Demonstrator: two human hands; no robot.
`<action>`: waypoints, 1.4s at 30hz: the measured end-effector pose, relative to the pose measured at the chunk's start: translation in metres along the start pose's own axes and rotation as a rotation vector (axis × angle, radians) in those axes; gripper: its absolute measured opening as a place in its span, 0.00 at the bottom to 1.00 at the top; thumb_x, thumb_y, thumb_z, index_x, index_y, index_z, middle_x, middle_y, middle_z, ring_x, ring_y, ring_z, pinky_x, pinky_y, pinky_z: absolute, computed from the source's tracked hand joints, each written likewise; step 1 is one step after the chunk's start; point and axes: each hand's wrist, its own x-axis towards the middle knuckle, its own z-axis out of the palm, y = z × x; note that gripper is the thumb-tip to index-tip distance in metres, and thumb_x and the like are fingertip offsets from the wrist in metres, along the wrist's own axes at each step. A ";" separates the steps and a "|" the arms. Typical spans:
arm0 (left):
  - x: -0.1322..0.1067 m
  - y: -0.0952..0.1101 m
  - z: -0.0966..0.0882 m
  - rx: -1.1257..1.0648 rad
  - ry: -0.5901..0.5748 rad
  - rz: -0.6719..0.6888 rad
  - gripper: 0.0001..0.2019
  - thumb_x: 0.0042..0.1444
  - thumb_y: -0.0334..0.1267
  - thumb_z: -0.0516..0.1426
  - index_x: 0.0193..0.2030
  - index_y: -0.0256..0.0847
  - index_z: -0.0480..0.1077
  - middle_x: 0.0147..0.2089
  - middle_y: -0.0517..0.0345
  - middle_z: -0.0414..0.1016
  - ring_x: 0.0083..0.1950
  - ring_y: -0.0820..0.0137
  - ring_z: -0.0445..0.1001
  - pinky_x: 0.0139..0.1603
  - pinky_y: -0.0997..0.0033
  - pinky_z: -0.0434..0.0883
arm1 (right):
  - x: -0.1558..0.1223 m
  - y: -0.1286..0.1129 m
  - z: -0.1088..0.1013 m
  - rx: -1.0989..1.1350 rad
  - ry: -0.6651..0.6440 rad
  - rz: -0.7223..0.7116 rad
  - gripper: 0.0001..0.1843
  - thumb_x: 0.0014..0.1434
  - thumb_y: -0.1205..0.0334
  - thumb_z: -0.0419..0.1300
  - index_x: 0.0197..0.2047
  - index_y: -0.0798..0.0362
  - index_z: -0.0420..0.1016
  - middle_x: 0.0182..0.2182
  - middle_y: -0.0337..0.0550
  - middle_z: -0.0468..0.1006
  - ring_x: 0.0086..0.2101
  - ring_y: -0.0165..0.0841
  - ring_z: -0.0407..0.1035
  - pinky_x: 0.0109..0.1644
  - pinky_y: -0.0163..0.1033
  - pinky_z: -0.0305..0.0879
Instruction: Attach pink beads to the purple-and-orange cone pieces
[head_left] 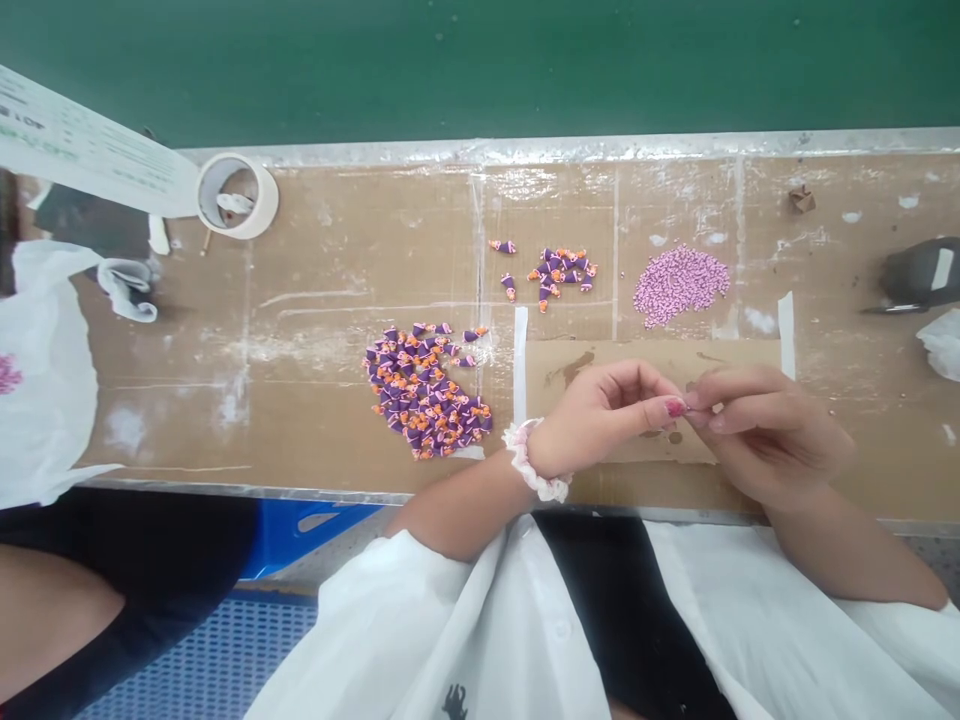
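My left hand (pixel 611 415) and my right hand (pixel 776 430) meet fingertip to fingertip above a taped-down brown sheet (pixel 652 358). Both are closed in a pinch on something tiny; a bit of purple shows between the fingertips, but its kind is hidden. Beyond my hands lies a heap of small pink-purple beads (pixel 681 285). A small group of purple figures with orange and pink parts (pixel 562 272) lies left of the beads. A larger pile of the same figures (pixel 427 390) is to the left of my left forearm.
A tape roll (pixel 238 197) rests at the back left below a printed paper (pixel 97 145). A black object (pixel 922 272) and a clear plastic bag (pixel 941 343) are at the far right. Another person's leg (pixel 52 620) shows at lower left, near a blue stool (pixel 300 530).
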 end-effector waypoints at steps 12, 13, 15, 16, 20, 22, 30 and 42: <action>-0.002 0.000 -0.001 0.132 0.096 0.058 0.12 0.47 0.42 0.68 0.32 0.36 0.77 0.30 0.58 0.77 0.33 0.76 0.74 0.37 0.74 0.74 | 0.002 -0.009 -0.004 -0.341 -0.095 -0.094 0.15 0.54 0.79 0.62 0.35 0.49 0.67 0.33 0.40 0.77 0.29 0.30 0.73 0.29 0.35 0.74; -0.001 0.001 -0.001 0.124 0.099 0.054 0.12 0.47 0.42 0.68 0.32 0.35 0.77 0.30 0.58 0.77 0.33 0.76 0.75 0.37 0.74 0.74 | -0.003 -0.007 -0.005 -0.373 -0.077 -0.126 0.15 0.54 0.78 0.63 0.37 0.50 0.69 0.34 0.42 0.78 0.31 0.31 0.74 0.31 0.36 0.74; -0.001 0.001 0.000 0.108 0.103 0.046 0.11 0.47 0.41 0.68 0.32 0.35 0.76 0.30 0.58 0.77 0.33 0.75 0.75 0.36 0.74 0.74 | -0.011 -0.004 -0.005 -0.408 -0.051 -0.195 0.15 0.53 0.78 0.65 0.40 0.52 0.71 0.37 0.46 0.80 0.34 0.33 0.76 0.34 0.38 0.76; -0.001 0.001 0.000 0.101 0.101 0.046 0.10 0.48 0.41 0.68 0.32 0.36 0.76 0.30 0.58 0.77 0.33 0.76 0.75 0.36 0.75 0.74 | -0.013 -0.002 -0.005 -0.415 -0.040 -0.226 0.15 0.53 0.78 0.65 0.40 0.52 0.71 0.39 0.47 0.80 0.36 0.34 0.77 0.35 0.39 0.76; -0.001 0.000 0.002 0.047 0.063 0.079 0.07 0.53 0.38 0.65 0.32 0.36 0.74 0.30 0.60 0.75 0.32 0.79 0.73 0.36 0.78 0.71 | -0.012 -0.003 -0.003 -0.364 -0.006 -0.240 0.16 0.51 0.78 0.66 0.38 0.50 0.70 0.37 0.45 0.81 0.36 0.36 0.78 0.34 0.40 0.77; -0.002 -0.002 0.003 0.024 0.036 0.102 0.07 0.54 0.38 0.64 0.32 0.36 0.74 0.30 0.60 0.75 0.33 0.79 0.72 0.37 0.78 0.71 | -0.007 -0.006 -0.001 -0.307 0.021 -0.161 0.17 0.51 0.80 0.65 0.36 0.49 0.69 0.34 0.41 0.80 0.33 0.33 0.77 0.32 0.39 0.77; -0.003 -0.010 0.002 0.275 0.027 0.252 0.09 0.58 0.42 0.60 0.36 0.37 0.72 0.33 0.58 0.75 0.33 0.78 0.71 0.36 0.77 0.69 | -0.002 -0.011 0.003 -0.063 0.050 0.057 0.20 0.49 0.81 0.63 0.40 0.49 0.68 0.31 0.37 0.76 0.28 0.28 0.73 0.30 0.34 0.74; 0.001 -0.007 -0.002 1.093 0.128 0.931 0.03 0.61 0.31 0.56 0.36 0.38 0.67 0.29 0.61 0.74 0.31 0.77 0.70 0.34 0.78 0.69 | -0.002 -0.010 0.001 0.083 -0.018 0.222 0.26 0.51 0.82 0.60 0.48 0.45 0.69 0.36 0.39 0.74 0.34 0.31 0.74 0.34 0.38 0.72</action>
